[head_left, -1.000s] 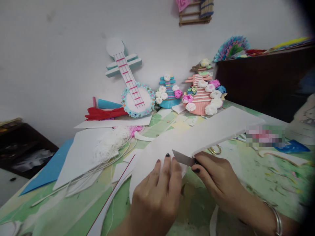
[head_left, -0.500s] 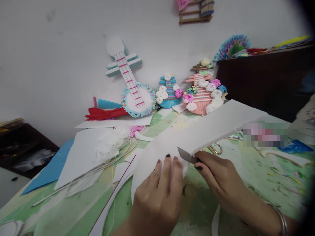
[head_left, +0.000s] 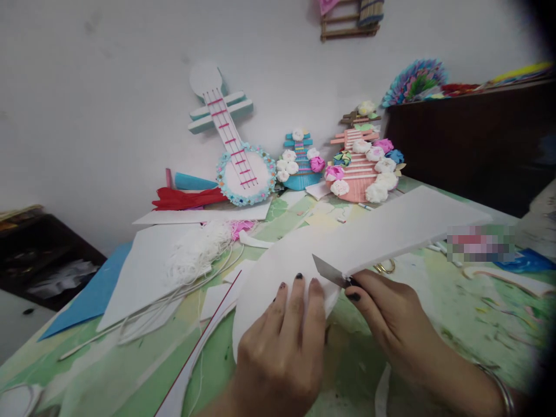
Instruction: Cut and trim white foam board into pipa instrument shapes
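A white foam board piece (head_left: 391, 223), rounded at the near end with a long straight neck, lies on the table in front of me. My left hand (head_left: 282, 341) rests on its rounded part, fingers stretched out and pressing down. My right hand (head_left: 391, 318) grips a craft knife (head_left: 329, 271) whose wide blade crosses the board near the corner where neck and round part meet. The knife's handle is mostly hidden in my fingers. Close by on the left lie a curved white offcut (head_left: 204, 341) and a thin dark red strip (head_left: 197, 341).
White string (head_left: 202, 249) is heaped on white sheets at the left, over blue card (head_left: 91, 289). Decorated paper lutes (head_left: 245, 174) lean against the wall. Gold-handled scissors (head_left: 386, 266) lie partly under the board. A blue packet (head_left: 527, 260) and coloured scraps are at the right.
The board's neck has swung slightly down and to the right. The knife stays at the same corner, its blade a little differently angled. My left hand keeps pressing on the rounded part.
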`<state>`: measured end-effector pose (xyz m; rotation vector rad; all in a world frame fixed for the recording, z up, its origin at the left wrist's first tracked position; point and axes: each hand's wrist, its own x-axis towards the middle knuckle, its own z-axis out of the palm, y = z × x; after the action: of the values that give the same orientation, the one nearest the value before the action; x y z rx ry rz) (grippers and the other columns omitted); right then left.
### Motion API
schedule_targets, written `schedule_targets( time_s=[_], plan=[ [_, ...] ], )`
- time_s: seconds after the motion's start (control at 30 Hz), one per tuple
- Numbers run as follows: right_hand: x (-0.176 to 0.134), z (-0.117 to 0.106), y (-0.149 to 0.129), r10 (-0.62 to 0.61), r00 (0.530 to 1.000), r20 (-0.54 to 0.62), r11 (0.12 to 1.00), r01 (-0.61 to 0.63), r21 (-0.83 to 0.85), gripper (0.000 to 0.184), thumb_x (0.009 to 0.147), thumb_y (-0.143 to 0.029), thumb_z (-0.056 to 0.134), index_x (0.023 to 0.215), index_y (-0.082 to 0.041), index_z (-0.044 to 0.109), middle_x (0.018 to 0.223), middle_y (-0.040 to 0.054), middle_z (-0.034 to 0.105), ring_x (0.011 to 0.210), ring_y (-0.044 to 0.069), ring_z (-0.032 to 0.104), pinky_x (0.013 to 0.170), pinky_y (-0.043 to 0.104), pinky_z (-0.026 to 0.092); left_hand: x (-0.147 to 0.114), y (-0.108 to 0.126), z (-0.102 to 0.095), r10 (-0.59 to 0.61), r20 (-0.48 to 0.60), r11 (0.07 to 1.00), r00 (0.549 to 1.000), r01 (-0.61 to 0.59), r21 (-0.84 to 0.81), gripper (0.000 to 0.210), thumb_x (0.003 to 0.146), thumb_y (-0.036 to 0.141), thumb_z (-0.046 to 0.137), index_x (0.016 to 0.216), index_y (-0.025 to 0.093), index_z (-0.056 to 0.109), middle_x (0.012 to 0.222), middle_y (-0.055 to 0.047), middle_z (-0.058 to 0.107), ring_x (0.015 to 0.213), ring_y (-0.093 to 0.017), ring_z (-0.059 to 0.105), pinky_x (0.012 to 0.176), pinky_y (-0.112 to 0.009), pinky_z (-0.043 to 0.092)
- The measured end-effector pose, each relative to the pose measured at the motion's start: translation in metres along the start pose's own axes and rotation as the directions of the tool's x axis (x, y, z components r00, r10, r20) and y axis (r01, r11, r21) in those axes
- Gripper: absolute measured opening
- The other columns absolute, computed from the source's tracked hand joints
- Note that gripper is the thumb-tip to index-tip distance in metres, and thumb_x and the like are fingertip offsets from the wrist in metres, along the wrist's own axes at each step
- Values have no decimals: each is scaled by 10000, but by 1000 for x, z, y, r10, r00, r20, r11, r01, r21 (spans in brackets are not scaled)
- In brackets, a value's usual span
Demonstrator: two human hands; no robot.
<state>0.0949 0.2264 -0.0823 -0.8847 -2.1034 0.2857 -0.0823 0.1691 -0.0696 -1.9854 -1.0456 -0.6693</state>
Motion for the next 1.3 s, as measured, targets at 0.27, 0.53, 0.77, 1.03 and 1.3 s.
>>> schedule_targets(
  time_s=[0.27, 0.53, 0.77, 1.03, 1.3],
  plan=[
    [1, 3, 9, -30, 999, -19, 999, 30, -14, 172, 954, -276, 389, 926, -220, 549, 810, 26, 669, 657, 132, 607, 579, 229, 434, -1, -7, 0, -27, -5, 999, 1000, 27, -26, 330, 865, 63, 376, 1104, -23, 587, 1039, -200, 684, 885, -258, 690, 671, -301, 594],
    [-3, 7, 17, -97, 994, -56, 991, 91, -95, 289, 952, -257, 389, 1216, -224, 501, 1015, 79, 689, 822, 169, 663, 675, 257, 504, -1, -10, -3, -43, 18, 998, 999, 44, -33, 347, 849, 49, 381, 1124, -4, 585, 1061, -186, 681, 898, -255, 688, 652, -290, 592],
    [-2, 5, 13, -25, 999, -25, 998, 24, -51, 222, 954, -278, 387, 1108, -226, 537, 897, 55, 693, 719, 164, 652, 609, 254, 482, -1, -7, 0, -12, 23, 1000, 1000, 13, -22, 363, 867, 69, 341, 1109, 0, 603, 1033, -204, 686, 880, -264, 692, 663, -306, 591],
    [-1, 5, 9, 1, 1000, -21, 999, -2, -47, 176, 959, -287, 387, 836, -229, 500, 665, 6, 584, 548, 131, 528, 513, 241, 400, -4, 0, 2, 1, 27, 1000, 1000, 0, -12, 388, 857, 75, 328, 1103, 14, 621, 1046, -214, 677, 890, -305, 683, 631, -341, 591],
    [-1, 5, 13, -31, 999, -9, 999, 30, -43, 158, 956, -273, 382, 877, -238, 515, 735, 21, 625, 584, 144, 554, 534, 256, 412, -3, -6, 0, 1, 40, 999, 999, 1, -35, 366, 862, 77, 359, 1121, 23, 612, 1053, -194, 681, 878, -276, 691, 641, -316, 593]
  ],
)
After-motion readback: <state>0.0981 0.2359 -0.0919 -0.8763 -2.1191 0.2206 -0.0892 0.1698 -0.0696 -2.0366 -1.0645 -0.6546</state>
